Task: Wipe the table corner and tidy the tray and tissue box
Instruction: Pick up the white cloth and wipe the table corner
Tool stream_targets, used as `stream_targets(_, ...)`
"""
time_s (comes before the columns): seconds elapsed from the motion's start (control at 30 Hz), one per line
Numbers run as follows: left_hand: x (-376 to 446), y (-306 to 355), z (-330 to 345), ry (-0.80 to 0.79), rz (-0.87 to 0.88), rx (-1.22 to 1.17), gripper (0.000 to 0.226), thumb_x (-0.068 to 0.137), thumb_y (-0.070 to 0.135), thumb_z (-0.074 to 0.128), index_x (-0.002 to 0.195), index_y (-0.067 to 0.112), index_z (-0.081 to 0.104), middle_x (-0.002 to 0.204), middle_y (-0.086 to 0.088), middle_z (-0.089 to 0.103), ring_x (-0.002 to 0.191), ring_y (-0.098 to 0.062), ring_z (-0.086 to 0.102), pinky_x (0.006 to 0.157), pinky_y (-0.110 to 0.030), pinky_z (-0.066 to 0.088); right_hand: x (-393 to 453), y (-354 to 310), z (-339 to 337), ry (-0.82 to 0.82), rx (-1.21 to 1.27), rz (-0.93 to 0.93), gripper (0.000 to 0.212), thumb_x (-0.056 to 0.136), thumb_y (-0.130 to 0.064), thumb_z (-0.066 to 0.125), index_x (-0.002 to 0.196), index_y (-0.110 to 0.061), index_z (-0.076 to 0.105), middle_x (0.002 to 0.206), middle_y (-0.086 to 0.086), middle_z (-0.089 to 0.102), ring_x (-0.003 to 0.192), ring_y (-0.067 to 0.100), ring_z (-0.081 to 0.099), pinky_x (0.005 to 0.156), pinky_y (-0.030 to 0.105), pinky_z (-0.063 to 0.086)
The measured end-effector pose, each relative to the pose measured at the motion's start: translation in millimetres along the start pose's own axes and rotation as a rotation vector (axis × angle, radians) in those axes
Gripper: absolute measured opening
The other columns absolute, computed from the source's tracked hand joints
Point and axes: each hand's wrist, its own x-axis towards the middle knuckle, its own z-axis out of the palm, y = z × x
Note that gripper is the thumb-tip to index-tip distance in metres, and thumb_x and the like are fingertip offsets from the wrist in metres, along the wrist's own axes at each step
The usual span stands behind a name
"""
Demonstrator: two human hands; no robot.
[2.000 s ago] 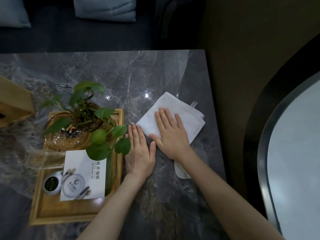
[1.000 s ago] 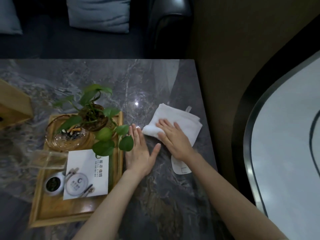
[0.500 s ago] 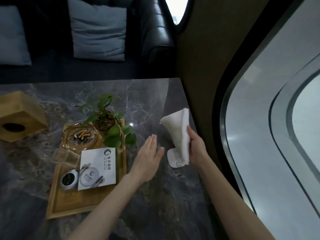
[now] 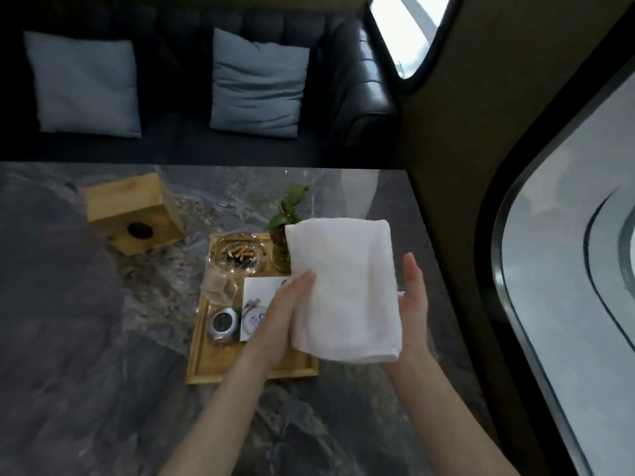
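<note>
A folded white cloth [image 4: 343,286] is lifted above the dark marble table [image 4: 103,389], held between my left hand [image 4: 281,321] on its left edge and my right hand [image 4: 415,304] on its right edge. Behind the cloth, a wooden tray [image 4: 206,359] lies on the table with a glass ashtray [image 4: 237,257] full of cigarette butts, a white card [image 4: 259,290], a small round silver item [image 4: 223,324] and a potted plant [image 4: 287,214], partly hidden by the cloth. A wooden tissue box [image 4: 130,211] stands tilted at the back left.
A dark sofa [image 4: 360,80] with two grey-blue cushions [image 4: 257,84] runs along the table's far edge. The table's right edge meets a brown wall [image 4: 481,115] with a large curved window [image 4: 577,269]. A small clear glass piece [image 4: 220,286] sits in the tray.
The cloth went from lying flat on the table corner under my right hand to being lifted; now both hands hold it up in front of the tray. The view tilted up toward the sofa.
</note>
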Motion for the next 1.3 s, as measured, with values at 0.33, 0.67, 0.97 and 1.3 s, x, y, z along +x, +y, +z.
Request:
stream_targets(0.33, -60, 28, -128, 0.215, 0.087, 0.106, 0.022, 0.088, 0.019, 0.056, 0.107, 0.012, 0.064, 0.1, -0.006, 0.074, 0.09, -0.022, 0.07, 0.078, -0.036, 0.058, 7, 100, 61, -0.104, -0.033, 0.146, 0.052, 0.09, -0.044, 0.039, 0.062, -0.018, 0.076, 0.066, 0.0, 0.072, 0.058, 0.016, 0.069, 0.057, 0.023, 0.054)
stream_targets(0.67, -77, 63, -253, 0.284, 0.207, 0.376, 0.02, 0.092, 0.015, 0.05, 0.111, 0.015, 0.057, 0.094, 0.005, 0.068, 0.069, 0.002, 0.068, 0.055, -0.013, 0.052, 54, 212, 108, -0.065, -0.728, 0.205, 0.034, 0.091, -0.024, 0.054, 0.124, -0.026, 0.047, 0.112, 0.002, 0.063, 0.099, 0.023, 0.062, 0.075, 0.035, 0.054)
stream_targets(0.97, -40, 52, -339, 0.332, 0.135, 0.489, 0.033, 0.095, 0.016, 0.045, 0.127, 0.015, 0.05, 0.108, 0.002, 0.065, 0.091, -0.01, 0.062, 0.073, -0.016, 0.052, 101, 286, 110, -0.078, -1.224, -0.06, 0.042, 0.097, -0.022, 0.042, 0.138, -0.025, 0.037, 0.126, -0.002, 0.056, 0.108, 0.012, 0.057, 0.09, 0.031, 0.049)
stream_targets(1.3, -15, 21, -364, 0.503, 0.04, 0.79, 0.042, 0.093, 0.024, 0.046, 0.135, 0.016, 0.045, 0.126, -0.013, 0.061, 0.112, -0.03, 0.058, 0.098, -0.042, 0.046, 124, 304, 105, 0.104, -1.473, -0.071, 0.021, 0.094, -0.02, 0.047, 0.109, -0.005, 0.05, 0.105, 0.009, 0.061, 0.092, 0.023, 0.058, 0.073, 0.034, 0.046)
